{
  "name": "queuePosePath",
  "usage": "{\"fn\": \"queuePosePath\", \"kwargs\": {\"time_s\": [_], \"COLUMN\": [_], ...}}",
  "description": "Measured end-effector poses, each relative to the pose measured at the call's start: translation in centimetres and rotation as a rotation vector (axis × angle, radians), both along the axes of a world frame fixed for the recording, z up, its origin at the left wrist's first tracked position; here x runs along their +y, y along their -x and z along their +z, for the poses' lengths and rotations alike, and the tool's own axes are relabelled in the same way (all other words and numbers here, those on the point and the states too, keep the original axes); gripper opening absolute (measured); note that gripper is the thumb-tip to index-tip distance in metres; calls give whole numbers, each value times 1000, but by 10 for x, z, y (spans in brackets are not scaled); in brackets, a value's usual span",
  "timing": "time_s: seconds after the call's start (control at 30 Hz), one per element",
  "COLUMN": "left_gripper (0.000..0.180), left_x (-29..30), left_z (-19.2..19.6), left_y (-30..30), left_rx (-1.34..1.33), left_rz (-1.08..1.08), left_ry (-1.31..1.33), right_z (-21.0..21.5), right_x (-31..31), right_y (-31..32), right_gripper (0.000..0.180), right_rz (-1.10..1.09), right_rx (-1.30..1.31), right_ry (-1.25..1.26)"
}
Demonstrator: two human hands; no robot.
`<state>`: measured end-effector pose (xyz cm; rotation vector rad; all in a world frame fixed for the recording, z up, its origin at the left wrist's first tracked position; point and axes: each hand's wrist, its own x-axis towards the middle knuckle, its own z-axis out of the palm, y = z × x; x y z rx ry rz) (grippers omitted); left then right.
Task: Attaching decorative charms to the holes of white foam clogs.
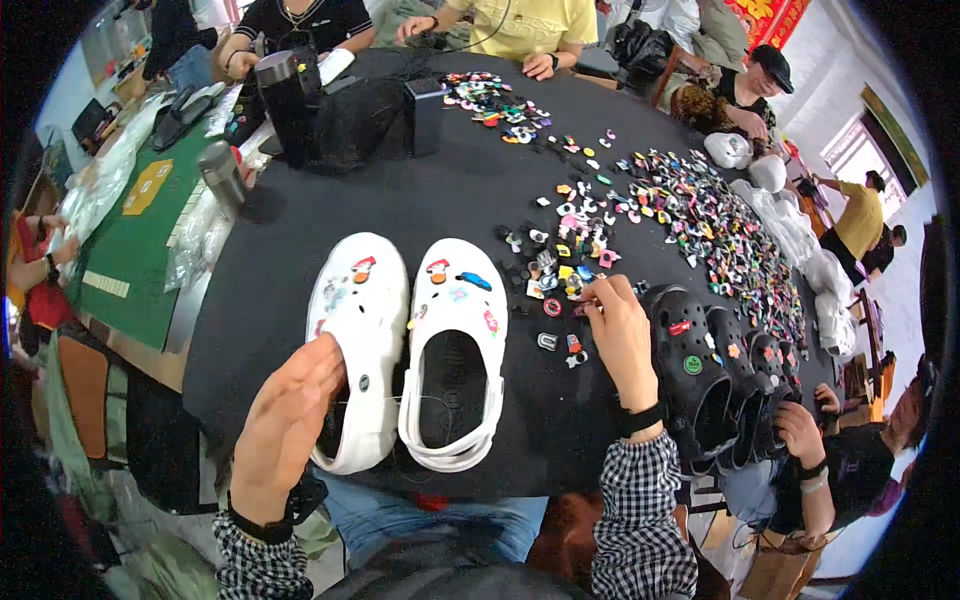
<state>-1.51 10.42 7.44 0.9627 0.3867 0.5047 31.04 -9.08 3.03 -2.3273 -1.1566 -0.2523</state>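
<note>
Two white clogs stand side by side on the black table in front of me. Several colourful charms sit on their toes. My left hand [290, 425] grips the left white clog [372, 300], its fingertips inside the foot opening and the shoe tilted a little. The right white clog [462, 335] lies flat with its dark insole showing, touched by neither hand. My right hand [620, 335] is at the near edge of the loose shoe charms [570, 250], thumb and fingers pinched on a small pinkish charm [581, 309], partly hidden. Beside it lie a red round charm [551, 308] and a black-and-white charm [547, 342].
Black clogs with charms [692, 375] stand right of my right hand. A large heap of charms [710, 220] spreads over the table's right side. A dark tumbler [283, 105], a black box [424, 118] and a steel flask [221, 175] stand far left. Other people sit around the table.
</note>
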Motion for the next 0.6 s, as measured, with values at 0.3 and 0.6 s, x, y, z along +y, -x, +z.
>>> {"fn": "queuePosePath", "kwargs": {"time_s": [0.3, 0.6], "left_gripper": [78, 61], "left_x": [7, 4], "left_z": [5, -5], "left_y": [4, 6], "left_rx": [18, -35], "left_rz": [-33, -8], "left_ry": [-53, 94], "right_z": [-5, 29], "right_x": [5, 10], "right_y": [-2, 21], "right_gripper": [11, 15], "right_rz": [26, 198], "right_rx": [372, 860], "right_ry": [-277, -433]}}
